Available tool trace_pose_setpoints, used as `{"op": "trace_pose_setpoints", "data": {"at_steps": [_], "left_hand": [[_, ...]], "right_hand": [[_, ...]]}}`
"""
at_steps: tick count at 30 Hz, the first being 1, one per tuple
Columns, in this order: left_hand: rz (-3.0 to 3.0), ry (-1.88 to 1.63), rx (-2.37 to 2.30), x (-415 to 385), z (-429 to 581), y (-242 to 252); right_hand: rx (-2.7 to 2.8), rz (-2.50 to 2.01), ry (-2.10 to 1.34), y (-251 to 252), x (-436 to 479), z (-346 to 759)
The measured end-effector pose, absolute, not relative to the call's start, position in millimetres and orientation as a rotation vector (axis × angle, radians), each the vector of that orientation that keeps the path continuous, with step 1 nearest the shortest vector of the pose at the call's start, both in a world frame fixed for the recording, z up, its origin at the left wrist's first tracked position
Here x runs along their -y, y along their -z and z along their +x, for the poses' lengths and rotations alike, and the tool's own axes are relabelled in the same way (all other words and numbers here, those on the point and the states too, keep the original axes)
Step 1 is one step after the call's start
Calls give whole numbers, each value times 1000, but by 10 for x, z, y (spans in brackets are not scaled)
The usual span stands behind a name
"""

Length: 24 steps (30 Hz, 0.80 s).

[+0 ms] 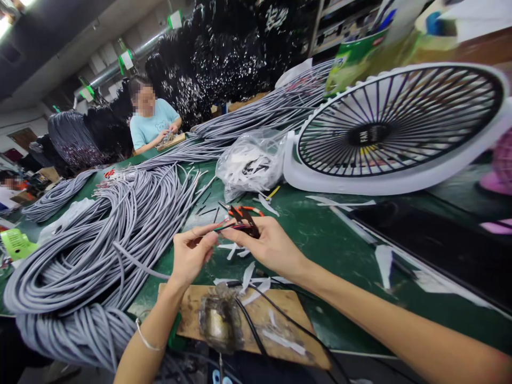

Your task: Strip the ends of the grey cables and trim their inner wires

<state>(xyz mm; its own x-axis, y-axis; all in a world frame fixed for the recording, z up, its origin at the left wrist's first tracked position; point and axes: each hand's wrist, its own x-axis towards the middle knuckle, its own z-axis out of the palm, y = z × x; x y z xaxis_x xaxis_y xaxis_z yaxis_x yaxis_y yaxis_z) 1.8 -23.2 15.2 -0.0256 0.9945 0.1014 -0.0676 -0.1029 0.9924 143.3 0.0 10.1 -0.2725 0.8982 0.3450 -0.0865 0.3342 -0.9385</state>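
Several thin coloured wires point(229, 228), green, red and black among them, run between my two hands. My left hand point(192, 253) is closed, pinching them between thumb and fingers; a grey cable comes up to it from the left. My right hand point(274, 245) is closed round a dark hand tool point(247, 223), its exact kind partly hidden by the fingers, with thumb and fingertips also on the wires. An orange-red curved piece point(250, 210) shows just behind the tool. Below my hands lies a wooden board point(280, 309) bearing a brownish, tape-wrapped metal block point(218, 322).
Large coils of grey cable point(116, 229) fill the left. Behind my hands sits a clear plastic bag point(252, 160) of white scraps. A white fan point(368, 133) stands at right, near a black flat panel point(436, 245). Across the green table point(332, 266), a co-worker point(154, 120) sits.
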Motion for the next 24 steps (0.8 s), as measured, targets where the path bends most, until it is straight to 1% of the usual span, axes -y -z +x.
{"op": "trace_pose_setpoints", "data": {"at_steps": [3,6,13,17,21,24], "left_hand": [[1134,-1468,-1145,214,30,-123],[1023,-1534,-1158,195,30,-139],[877,-1398,-1158,174,14,-205],[841,-1439,-1195,163,6,-183],[831,-1493,-1232,153,-8,-149],[911,-1443,-1209,153,-35,-147]], "right_hand": [[1503,-795,-1220,-66,15,1381],[1491,-841,-1297,-35,21,1335],[1460,-884,-1211,0,-23,1335],[1496,-915,-1231,49,-29,1324],[1627,-910,-1057,75,4,1307],[1692,-922,-926,70,0,1310]]}}
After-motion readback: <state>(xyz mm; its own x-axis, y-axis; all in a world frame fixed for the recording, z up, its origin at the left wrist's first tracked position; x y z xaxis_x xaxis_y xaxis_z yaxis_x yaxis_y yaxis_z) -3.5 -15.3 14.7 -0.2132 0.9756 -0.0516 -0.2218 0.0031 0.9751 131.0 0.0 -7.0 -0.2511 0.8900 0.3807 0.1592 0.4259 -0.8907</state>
